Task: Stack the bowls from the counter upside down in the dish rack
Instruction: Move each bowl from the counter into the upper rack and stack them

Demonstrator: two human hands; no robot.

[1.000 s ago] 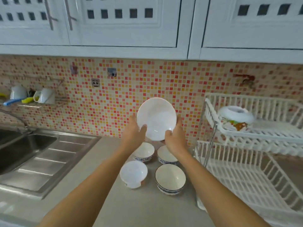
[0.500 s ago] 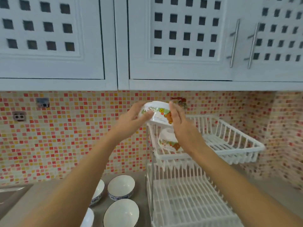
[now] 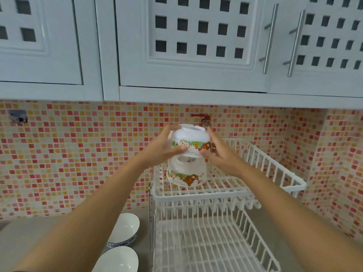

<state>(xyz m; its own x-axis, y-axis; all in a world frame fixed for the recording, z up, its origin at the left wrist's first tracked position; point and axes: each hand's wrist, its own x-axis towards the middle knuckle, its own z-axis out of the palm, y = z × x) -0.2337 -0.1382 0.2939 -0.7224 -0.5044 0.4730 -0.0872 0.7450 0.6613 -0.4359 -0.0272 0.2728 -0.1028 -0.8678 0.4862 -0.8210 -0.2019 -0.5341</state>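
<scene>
I hold a white bowl with a bear pattern (image 3: 189,139) upside down between both hands. My left hand (image 3: 163,149) grips its left side and my right hand (image 3: 217,152) its right side. It hovers just above, or rests on, another upside-down bear bowl (image 3: 185,173) standing on the upper shelf of the white dish rack (image 3: 271,169). The lower rack shelf (image 3: 206,246) holds nothing. Two white bowls with blue rims stand upright on the counter at the lower left, one behind (image 3: 125,229) and one nearer (image 3: 117,260).
White wall cabinets (image 3: 192,46) with metal handles hang close above the rack. A red and orange mosaic backsplash (image 3: 78,154) runs behind. A grey counter (image 3: 23,240) lies at the lower left, partly hidden by my left forearm.
The bowl went from facing me above the counter to upside down over the rack, then lower onto the bowl on the upper shelf. The view swung right and up.
</scene>
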